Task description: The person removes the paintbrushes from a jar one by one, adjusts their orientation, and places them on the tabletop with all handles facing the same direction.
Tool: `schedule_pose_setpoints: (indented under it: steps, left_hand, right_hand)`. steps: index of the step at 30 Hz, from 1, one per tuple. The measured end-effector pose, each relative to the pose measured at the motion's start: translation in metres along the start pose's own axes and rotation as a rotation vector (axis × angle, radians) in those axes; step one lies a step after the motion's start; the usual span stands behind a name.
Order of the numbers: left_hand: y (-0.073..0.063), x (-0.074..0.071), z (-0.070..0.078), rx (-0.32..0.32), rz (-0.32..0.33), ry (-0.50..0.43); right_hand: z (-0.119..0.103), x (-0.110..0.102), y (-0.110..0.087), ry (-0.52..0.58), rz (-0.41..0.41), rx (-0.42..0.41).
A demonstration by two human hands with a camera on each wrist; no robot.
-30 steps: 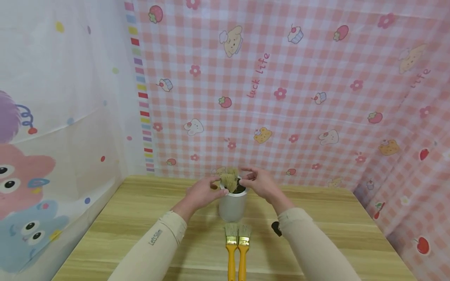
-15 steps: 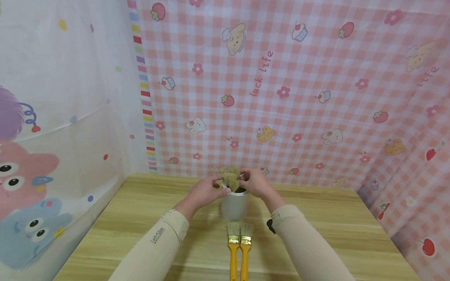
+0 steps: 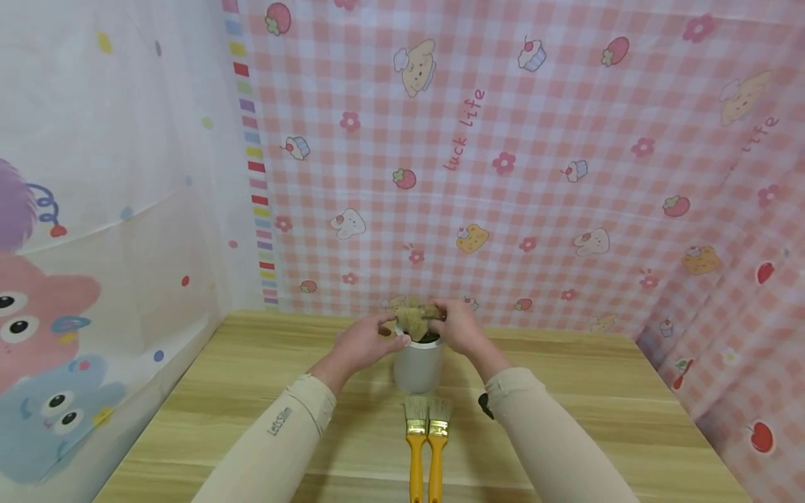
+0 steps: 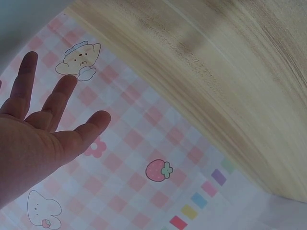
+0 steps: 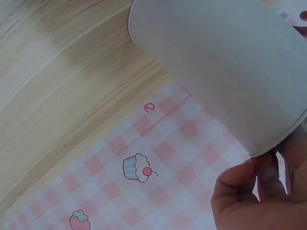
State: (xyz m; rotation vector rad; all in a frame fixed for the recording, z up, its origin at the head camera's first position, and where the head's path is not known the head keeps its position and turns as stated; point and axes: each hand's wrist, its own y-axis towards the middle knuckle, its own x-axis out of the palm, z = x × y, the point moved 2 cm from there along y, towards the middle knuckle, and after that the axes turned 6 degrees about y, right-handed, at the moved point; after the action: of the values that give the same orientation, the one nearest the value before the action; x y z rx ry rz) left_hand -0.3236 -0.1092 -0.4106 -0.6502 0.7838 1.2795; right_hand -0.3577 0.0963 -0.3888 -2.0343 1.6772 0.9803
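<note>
A pale grey-white cylindrical cup point(image 3: 418, 367) stands upright near the back of the table. Straw-coloured bristles point(image 3: 413, 323) stick up above its dark mouth. At the cup's left rim, my left hand point(image 3: 366, 347) holds on with thumb and index finger, while its other fingers point(image 4: 57, 103) spread away in the left wrist view. Over the right rim, my right hand point(image 3: 462, 328) pinches at the edge of the bristles, seemingly on a brush; its fingertips are partly hidden. Its curled fingers point(image 5: 235, 184) meet the cup's rim in the right wrist view.
Two flat paintbrushes point(image 3: 416, 447) with orange handles lie side by side in front of the cup, bristles toward it. A small black object point(image 3: 485, 406) lies beside the right sleeve. A pink checked cloth point(image 3: 503, 202) hangs behind the wooden table point(image 3: 239, 391).
My right hand has moved in slightly to the left, its fingers closing at the bristles. The bristles have shifted a little. My left hand stays at the rim.
</note>
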Motion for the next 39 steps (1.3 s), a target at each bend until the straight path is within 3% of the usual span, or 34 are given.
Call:
schedule_pose_setpoints:
  steps: [13, 19, 25, 31, 35, 39]
  left_hand:
    - [0.002, 0.000, 0.004, -0.003, -0.004, -0.007]
    - [0.000, 0.001, 0.005, -0.008, -0.003, -0.012]
    - [-0.001, 0.002, 0.004, -0.009, 0.000, -0.004]
    - [-0.002, 0.000, 0.003, -0.009, -0.003, -0.009]
    - [-0.003, -0.002, 0.003, -0.005, -0.006, -0.011]
    - [-0.002, -0.004, 0.004, -0.011, -0.009, -0.012]
  right_hand:
    - [-0.012, -0.031, -0.003, 0.026, 0.233, -0.019]
    - [-0.005, -0.058, -0.003, 0.193, 0.349, -0.022]
    - [0.009, -0.088, -0.009, 0.396, 0.414, 0.046]
    - [0.034, -0.106, -0.018, 0.530, 0.328, 0.203]
    - [0.053, -0.106, -0.026, 0.510, 0.180, 0.321]
    - [0.069, -0.094, -0.034, 0.456, 0.037, 0.369]
